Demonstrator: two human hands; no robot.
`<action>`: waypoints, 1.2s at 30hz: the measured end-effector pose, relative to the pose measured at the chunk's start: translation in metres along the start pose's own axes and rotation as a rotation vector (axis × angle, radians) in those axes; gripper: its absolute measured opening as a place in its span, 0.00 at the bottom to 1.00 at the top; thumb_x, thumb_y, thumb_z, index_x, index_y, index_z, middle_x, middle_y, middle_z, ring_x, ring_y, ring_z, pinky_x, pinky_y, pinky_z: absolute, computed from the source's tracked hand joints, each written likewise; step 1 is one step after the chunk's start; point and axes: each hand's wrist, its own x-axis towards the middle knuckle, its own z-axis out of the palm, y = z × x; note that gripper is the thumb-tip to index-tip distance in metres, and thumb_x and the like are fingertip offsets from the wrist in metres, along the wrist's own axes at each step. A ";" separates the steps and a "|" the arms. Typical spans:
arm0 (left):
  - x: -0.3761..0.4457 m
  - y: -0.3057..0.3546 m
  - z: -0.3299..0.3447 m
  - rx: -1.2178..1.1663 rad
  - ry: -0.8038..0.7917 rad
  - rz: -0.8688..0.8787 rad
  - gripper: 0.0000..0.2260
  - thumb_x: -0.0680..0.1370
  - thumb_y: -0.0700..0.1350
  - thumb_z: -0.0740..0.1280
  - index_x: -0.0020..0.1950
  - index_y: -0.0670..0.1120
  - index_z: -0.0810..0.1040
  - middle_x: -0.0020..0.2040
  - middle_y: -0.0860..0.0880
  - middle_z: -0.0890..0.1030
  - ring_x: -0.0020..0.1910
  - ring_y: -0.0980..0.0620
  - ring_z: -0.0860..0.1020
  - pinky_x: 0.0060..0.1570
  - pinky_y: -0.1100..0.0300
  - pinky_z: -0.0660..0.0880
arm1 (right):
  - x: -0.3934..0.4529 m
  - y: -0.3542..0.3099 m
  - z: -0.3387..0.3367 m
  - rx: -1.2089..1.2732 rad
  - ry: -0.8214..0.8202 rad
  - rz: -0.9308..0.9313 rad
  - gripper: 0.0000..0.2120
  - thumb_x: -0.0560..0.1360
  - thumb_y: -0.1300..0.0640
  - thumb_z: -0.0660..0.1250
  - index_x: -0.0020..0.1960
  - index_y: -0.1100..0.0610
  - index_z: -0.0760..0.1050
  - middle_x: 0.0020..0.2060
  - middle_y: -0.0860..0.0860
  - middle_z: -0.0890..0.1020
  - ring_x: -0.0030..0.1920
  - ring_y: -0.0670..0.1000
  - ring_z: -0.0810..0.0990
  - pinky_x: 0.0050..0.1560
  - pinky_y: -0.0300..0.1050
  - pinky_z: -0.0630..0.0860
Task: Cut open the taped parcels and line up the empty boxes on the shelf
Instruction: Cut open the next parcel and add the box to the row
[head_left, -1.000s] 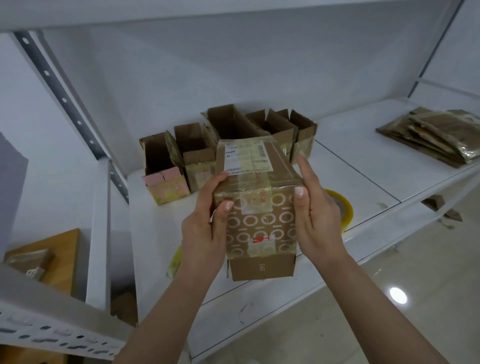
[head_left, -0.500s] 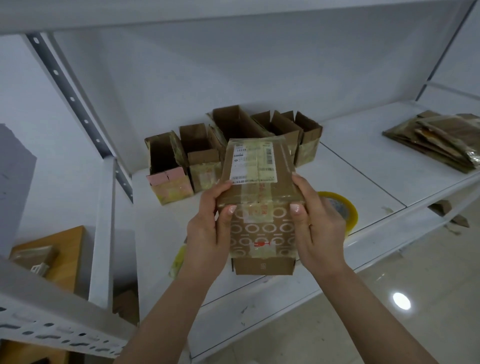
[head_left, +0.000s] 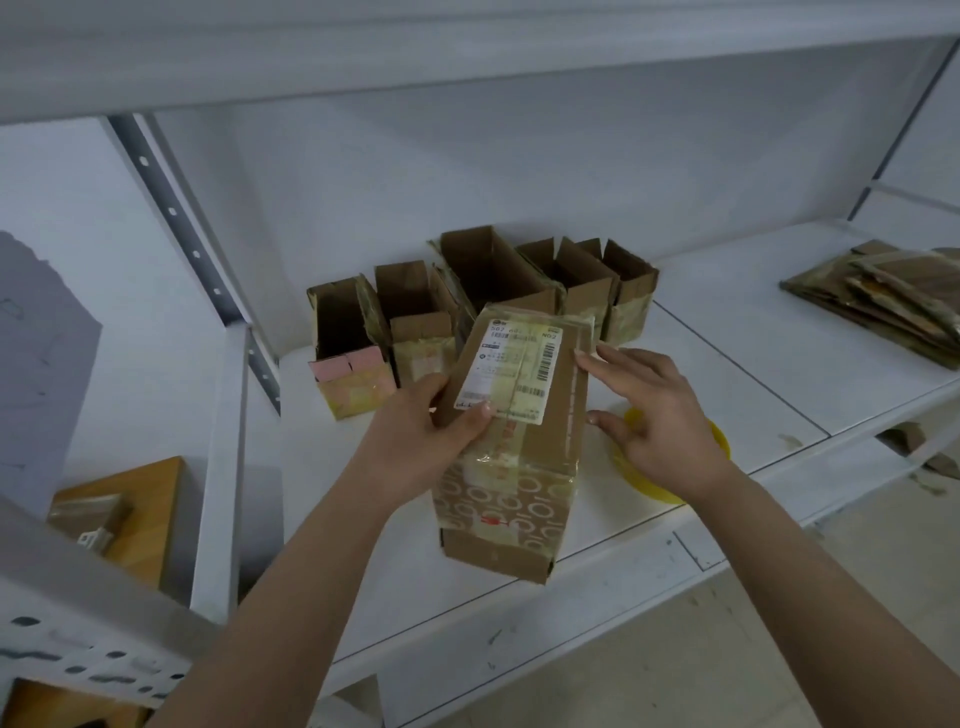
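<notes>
From the head camera, your left hand (head_left: 415, 441) gripped the taped parcel (head_left: 511, 447) by its left edge, thumb across the shipping label (head_left: 511, 371). The parcel stood at the front of the white shelf (head_left: 727, 364). Your right hand (head_left: 660, 415) hovered just right of the parcel, fingers spread. Behind the parcel stood a row of opened boxes (head_left: 467, 291); right of it lay a yellow tape roll (head_left: 675, 467).

parcel (head_left: 511, 441) on shelf (head_left: 727, 364), open boxes (head_left: 483, 301) behind, tape roll (head_left: 675, 467) right.
</notes>
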 end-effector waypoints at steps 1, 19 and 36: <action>0.004 0.000 -0.007 -0.020 -0.042 0.018 0.15 0.78 0.55 0.67 0.62 0.52 0.77 0.51 0.58 0.83 0.47 0.61 0.81 0.43 0.69 0.77 | 0.002 0.002 -0.003 -0.009 0.053 -0.031 0.25 0.70 0.52 0.76 0.66 0.53 0.77 0.63 0.56 0.79 0.63 0.61 0.74 0.59 0.62 0.74; -0.022 0.035 -0.004 0.561 0.092 -0.099 0.42 0.68 0.74 0.61 0.77 0.58 0.56 0.78 0.48 0.54 0.76 0.42 0.57 0.67 0.43 0.67 | 0.078 -0.023 -0.025 -0.161 -0.272 0.043 0.27 0.77 0.34 0.53 0.67 0.49 0.72 0.65 0.51 0.76 0.65 0.56 0.69 0.62 0.54 0.65; -0.011 -0.013 0.012 0.096 0.320 0.050 0.36 0.69 0.44 0.78 0.73 0.51 0.64 0.67 0.49 0.73 0.58 0.55 0.71 0.50 0.67 0.67 | 0.117 -0.039 -0.053 -0.240 -0.484 0.027 0.13 0.80 0.42 0.59 0.62 0.41 0.74 0.45 0.41 0.72 0.60 0.48 0.71 0.73 0.58 0.47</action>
